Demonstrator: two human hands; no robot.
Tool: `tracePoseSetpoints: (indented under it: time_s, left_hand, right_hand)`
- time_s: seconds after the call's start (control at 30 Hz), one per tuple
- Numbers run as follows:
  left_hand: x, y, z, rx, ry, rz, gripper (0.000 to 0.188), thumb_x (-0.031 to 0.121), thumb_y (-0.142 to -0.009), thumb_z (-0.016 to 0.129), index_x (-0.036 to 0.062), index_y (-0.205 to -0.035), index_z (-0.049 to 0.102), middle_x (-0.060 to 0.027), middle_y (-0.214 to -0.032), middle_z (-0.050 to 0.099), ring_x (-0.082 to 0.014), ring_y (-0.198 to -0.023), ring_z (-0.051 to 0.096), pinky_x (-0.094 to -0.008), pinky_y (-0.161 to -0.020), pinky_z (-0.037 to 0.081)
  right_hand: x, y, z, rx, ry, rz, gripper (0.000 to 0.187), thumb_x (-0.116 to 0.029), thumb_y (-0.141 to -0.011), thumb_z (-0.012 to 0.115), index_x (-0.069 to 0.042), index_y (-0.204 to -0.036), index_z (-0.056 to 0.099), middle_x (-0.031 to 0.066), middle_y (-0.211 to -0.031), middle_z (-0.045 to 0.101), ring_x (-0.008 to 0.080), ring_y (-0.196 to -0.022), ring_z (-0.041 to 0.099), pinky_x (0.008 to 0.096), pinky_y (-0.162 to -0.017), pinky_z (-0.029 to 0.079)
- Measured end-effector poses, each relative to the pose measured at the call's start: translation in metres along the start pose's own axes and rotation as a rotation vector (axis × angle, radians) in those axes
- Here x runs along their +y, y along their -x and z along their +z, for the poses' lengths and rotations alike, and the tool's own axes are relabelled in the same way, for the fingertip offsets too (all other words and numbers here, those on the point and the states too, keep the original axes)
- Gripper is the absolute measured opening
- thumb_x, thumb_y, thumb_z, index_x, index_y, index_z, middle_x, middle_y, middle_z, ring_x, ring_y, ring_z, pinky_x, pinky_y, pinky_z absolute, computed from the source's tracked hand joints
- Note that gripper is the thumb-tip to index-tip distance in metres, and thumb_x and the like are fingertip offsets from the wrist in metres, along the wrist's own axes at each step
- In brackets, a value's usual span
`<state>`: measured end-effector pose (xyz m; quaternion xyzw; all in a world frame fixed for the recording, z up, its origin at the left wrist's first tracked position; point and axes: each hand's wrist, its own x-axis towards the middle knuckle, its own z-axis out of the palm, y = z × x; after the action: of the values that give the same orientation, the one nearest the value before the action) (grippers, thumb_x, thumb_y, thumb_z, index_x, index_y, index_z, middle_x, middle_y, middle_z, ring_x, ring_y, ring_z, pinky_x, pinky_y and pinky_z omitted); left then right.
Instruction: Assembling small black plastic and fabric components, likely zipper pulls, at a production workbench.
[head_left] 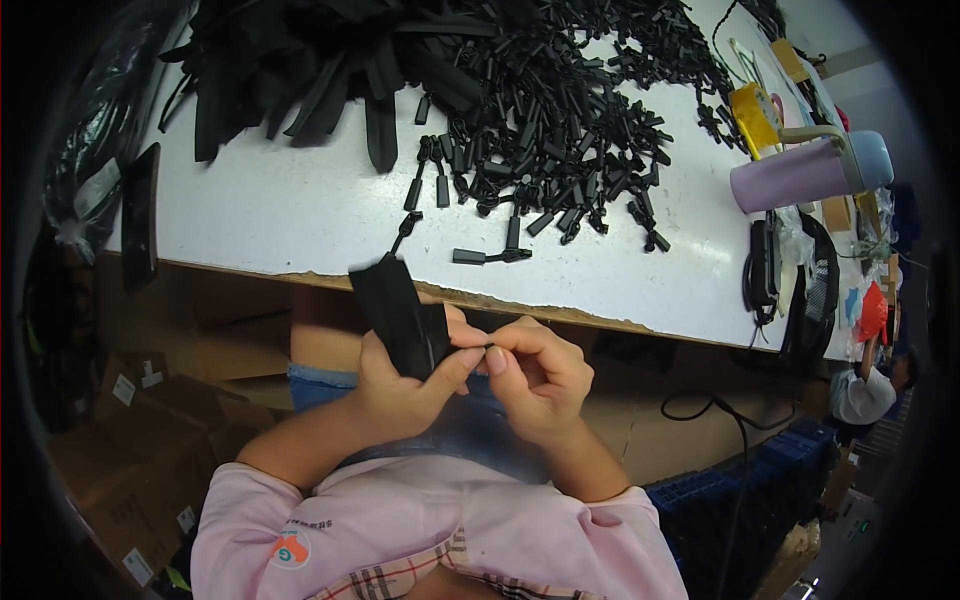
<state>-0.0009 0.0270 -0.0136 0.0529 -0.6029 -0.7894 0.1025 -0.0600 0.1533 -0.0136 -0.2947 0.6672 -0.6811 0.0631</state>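
Note:
Just off the table's near edge, my left hand (398,402) is closed around a black zipper tape (385,305), folded so that its ends stand up past the fingers. My right hand (547,380) is closed in a pinch, its fingertips meeting those of my left hand. A tiny dark bit shows between the fingertips; whether it is the tape's end or a zipper slider I cannot tell. Beyond the hands lies a big heap of black zipper sliders (560,130) with long pulls. One loose zipper slider (405,232) lies near the tape.
More black zipper tapes (300,60) are piled at the far left of the white table (280,200). A dark phone-like slab (141,215) lies at the left edge. On the right are a lilac tumbler (795,175) and a black case (763,265). Cardboard boxes (150,460) stand lower left.

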Motion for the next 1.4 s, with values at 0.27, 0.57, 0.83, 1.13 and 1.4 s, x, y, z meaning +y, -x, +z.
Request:
tracePoseSetpoints:
  time_s: [0.27,0.57,0.83,1.13,1.4]
  left_hand:
    - [-0.003,0.005,0.002,-0.032,-0.001,0.093,0.012,0.003,-0.08,0.053,0.0006,-0.091,0.05,-0.0072,-0.079,0.051,-0.0133,-0.064,0.052,-0.0263,-0.055,0.048]
    - [0.007,-0.008,-0.006,-0.091,0.215,-0.473,0.02,0.017,-0.082,0.052,0.0002,-0.093,0.05,-0.0035,-0.07,0.051,-0.0109,-0.065,0.053,-0.0237,-0.056,0.047]
    - [0.0,-0.003,0.006,0.072,-0.24,-0.025,0.011,0.007,-0.077,0.057,-0.0009,-0.084,0.055,-0.0048,-0.075,0.056,-0.0103,-0.067,0.053,-0.0237,-0.06,0.043]
    - [-0.001,-0.008,0.001,0.012,-0.274,0.179,0.008,0.001,-0.073,0.058,-0.0007,-0.081,0.056,-0.0093,-0.08,0.056,-0.0149,-0.07,0.054,-0.0244,-0.062,0.043]
    - [0.003,-0.008,0.0,-0.034,-0.287,0.091,0.008,0.0,-0.073,0.058,-0.0005,-0.081,0.056,-0.0065,-0.079,0.055,-0.0122,-0.07,0.053,-0.0228,-0.063,0.043]
  right_hand:
    - [-0.007,-0.011,-0.008,-0.057,-0.196,0.343,0.014,-0.001,-0.073,0.059,0.003,-0.085,0.054,0.0076,-0.067,0.054,0.0068,-0.047,0.045,0.0185,-0.04,0.035]
    - [0.01,-0.044,-0.022,0.007,0.888,-0.24,0.02,0.002,-0.064,0.061,0.0,-0.083,0.055,0.0089,-0.076,0.052,0.0203,-0.063,0.051,0.0275,-0.053,0.042]
    - [-0.015,-0.013,-0.011,-0.012,0.108,0.18,0.012,0.007,-0.069,0.058,0.001,-0.079,0.054,0.0038,-0.069,0.053,0.0014,-0.048,0.043,0.0143,-0.042,0.034]
    - [-0.012,-0.013,-0.019,-0.113,0.085,0.033,0.019,0.011,-0.069,0.058,0.007,-0.088,0.056,0.0105,-0.075,0.058,0.0078,-0.059,0.053,0.016,-0.05,0.042]
    - [-0.003,-0.02,-0.023,-0.185,0.36,-0.318,0.019,0.003,-0.069,0.061,0.004,-0.088,0.059,0.0101,-0.071,0.057,0.0093,-0.051,0.052,0.0196,-0.043,0.04]
